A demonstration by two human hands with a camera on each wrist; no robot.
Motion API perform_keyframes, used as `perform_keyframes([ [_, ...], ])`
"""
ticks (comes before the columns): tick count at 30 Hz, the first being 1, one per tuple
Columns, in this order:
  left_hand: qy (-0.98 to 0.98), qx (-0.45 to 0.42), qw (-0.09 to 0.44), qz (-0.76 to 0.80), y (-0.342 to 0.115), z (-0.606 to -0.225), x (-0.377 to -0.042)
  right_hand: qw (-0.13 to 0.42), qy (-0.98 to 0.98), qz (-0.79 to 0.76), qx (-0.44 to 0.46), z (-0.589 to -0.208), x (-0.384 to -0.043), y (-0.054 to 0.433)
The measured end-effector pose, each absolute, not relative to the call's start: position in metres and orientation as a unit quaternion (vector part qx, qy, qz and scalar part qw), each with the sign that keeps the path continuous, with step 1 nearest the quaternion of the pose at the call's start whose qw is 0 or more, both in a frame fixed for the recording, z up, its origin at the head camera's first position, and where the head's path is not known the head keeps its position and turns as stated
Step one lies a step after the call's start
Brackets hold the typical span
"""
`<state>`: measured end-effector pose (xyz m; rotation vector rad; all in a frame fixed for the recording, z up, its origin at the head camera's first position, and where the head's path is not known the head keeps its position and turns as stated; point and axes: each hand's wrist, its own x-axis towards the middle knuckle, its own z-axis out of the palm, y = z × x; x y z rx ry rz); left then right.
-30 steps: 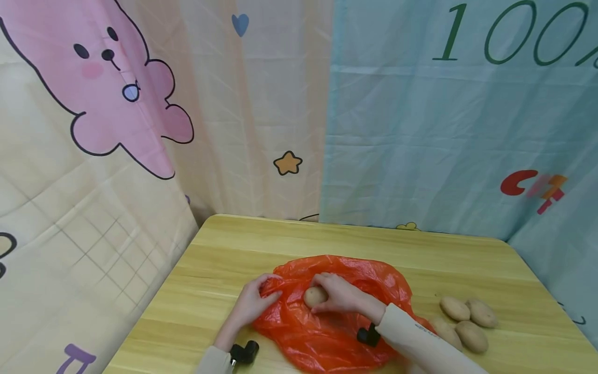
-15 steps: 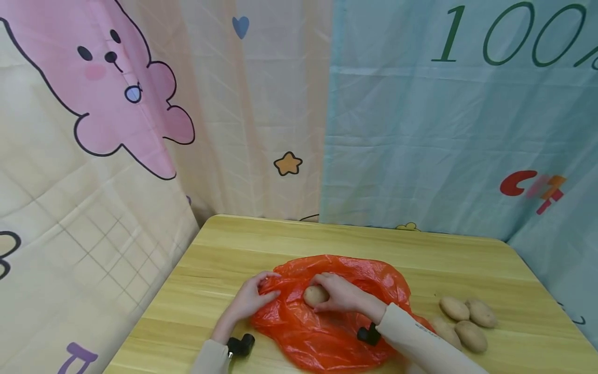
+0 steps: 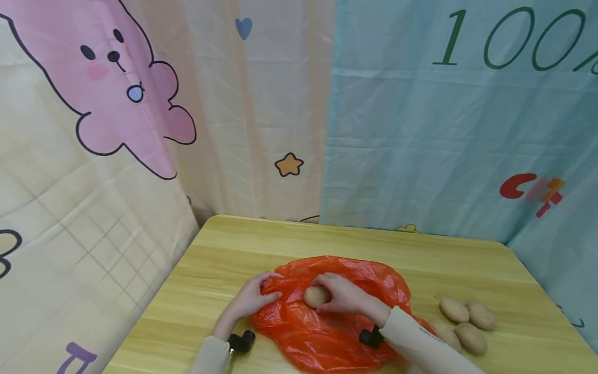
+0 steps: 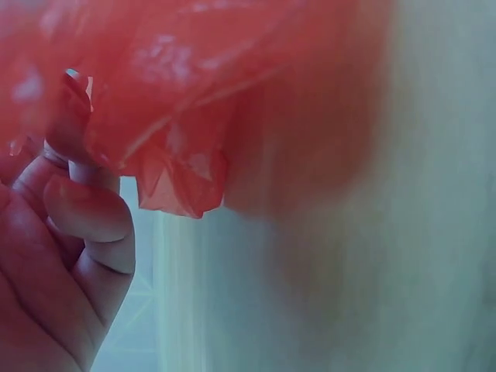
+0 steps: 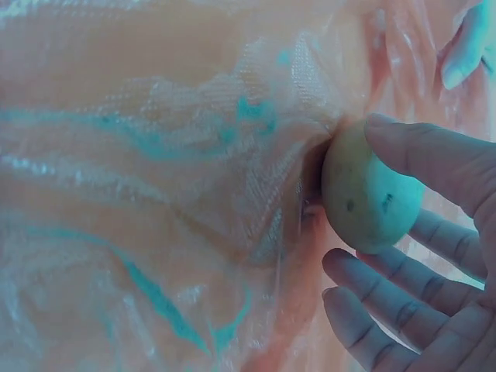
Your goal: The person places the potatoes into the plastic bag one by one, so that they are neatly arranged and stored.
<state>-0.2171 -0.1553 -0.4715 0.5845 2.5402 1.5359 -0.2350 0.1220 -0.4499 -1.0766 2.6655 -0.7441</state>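
Observation:
A crumpled red plastic bag (image 3: 317,343) lies spread over the front middle of the table. My left hand (image 3: 252,297) holds its left edge; in the left wrist view the curled fingers (image 4: 93,213) are at the thin film, partly covered by it. Over the middle of the bag, my right hand (image 3: 343,294) grips a potato (image 3: 315,296) between thumb and fingers. The right wrist view shows this potato (image 5: 360,190) close against the bag's folds, its skin marked by small dark spots.
Several loose potatoes (image 3: 471,337) are grouped on the wooden table (image 3: 243,239) at the right, one partly behind my right sleeve (image 3: 420,337). Printed curtains (image 3: 397,130) hang behind the table and along its left side. A small black camera (image 3: 242,342) sits at my left wrist.
Both hands, the bag and the held potato stay almost in place. My left wrist has shifted slightly up and to the left.

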Motion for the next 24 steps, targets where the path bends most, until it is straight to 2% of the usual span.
perform_keyframes([
  [16,0.850,0.175,0.053,0.494,-0.152,-0.473,-0.218,0.065,0.904,-0.270,-0.324,-0.410,-0.228,0.155],
  [24,0.841,0.167,0.065,0.511,-0.152,-0.472,-0.217,0.011,0.906,-0.295,-0.304,-0.390,-0.232,0.187],
])
